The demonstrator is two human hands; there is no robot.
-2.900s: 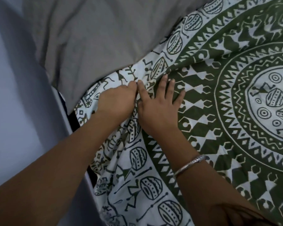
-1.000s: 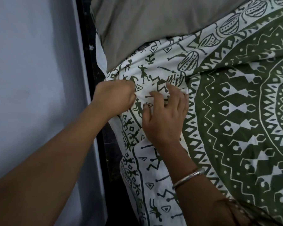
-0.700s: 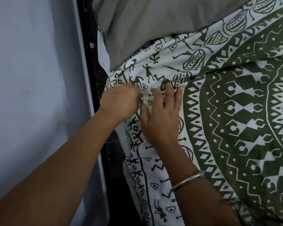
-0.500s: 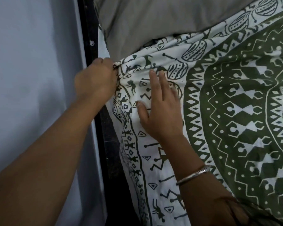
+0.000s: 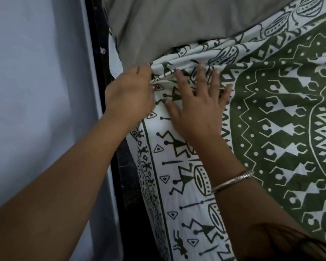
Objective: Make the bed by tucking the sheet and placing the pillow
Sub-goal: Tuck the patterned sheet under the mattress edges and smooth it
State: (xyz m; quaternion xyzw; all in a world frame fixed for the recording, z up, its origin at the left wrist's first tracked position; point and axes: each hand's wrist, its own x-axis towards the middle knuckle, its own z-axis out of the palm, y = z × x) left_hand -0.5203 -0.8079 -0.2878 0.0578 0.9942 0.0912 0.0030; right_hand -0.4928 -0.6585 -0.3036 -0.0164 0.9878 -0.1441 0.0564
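Note:
A green and white patterned sheet [image 5: 271,129] covers the bed on the right. A grey pillow [image 5: 177,21] lies at the top, its lower edge resting over the bunched sheet. My left hand [image 5: 129,93] is at the sheet's left edge just below the pillow's corner, fingers closed on a fold of the sheet. My right hand [image 5: 196,108] lies flat on the sheet beside it, fingers spread and pointing toward the pillow. A silver bangle sits on my right wrist.
A pale wall [image 5: 36,91] runs down the left side. A narrow dark gap with the bed frame [image 5: 124,166] separates the wall from the mattress edge. The sheet's left border hangs down into that gap.
My left hand moved from the bed's edge by the wall back inward with a fold of sheet. My right hand slid up toward the pillow and spread its fingers.

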